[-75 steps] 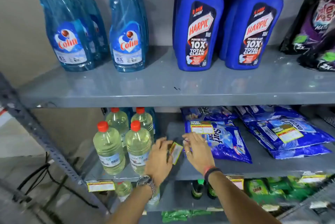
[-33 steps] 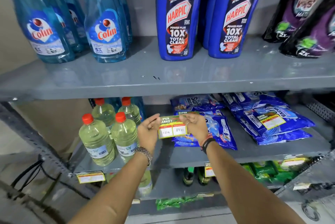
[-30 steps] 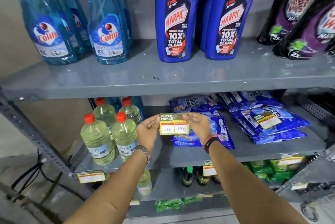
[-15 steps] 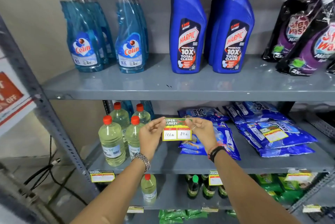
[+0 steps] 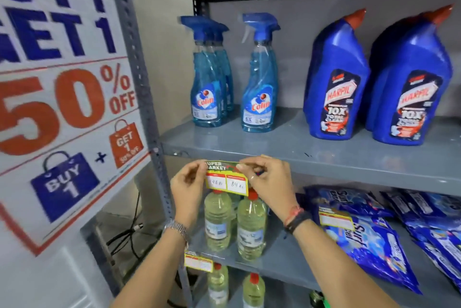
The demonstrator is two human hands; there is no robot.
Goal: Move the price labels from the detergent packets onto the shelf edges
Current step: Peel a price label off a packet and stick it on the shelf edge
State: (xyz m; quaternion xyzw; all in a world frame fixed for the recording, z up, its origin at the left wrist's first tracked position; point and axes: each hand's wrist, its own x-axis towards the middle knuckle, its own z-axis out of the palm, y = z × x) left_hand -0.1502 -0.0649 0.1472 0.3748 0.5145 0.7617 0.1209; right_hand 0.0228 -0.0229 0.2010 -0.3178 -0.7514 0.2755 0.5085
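A yellow and green price label (image 5: 226,179) hangs against the front edge of the grey upper shelf (image 5: 349,163), below the spray bottles. My left hand (image 5: 188,186) pinches its left end and my right hand (image 5: 268,181) pinches its top right corner. Blue detergent packets (image 5: 371,245) lie on the shelf below at the right. Another price label (image 5: 335,219) rests on top of the nearest packet.
Blue spray bottles (image 5: 259,88) and blue toilet cleaner bottles (image 5: 334,88) stand on the upper shelf. Clear bottles with red caps (image 5: 250,228) stand below my hands. A price label (image 5: 198,261) is on the lower shelf edge. A large sale poster (image 5: 64,88) fills the left.
Both hands have carried the label up and left from in front of the detergent packets to the upper shelf's front edge. My view has swung left, bringing the poster in.
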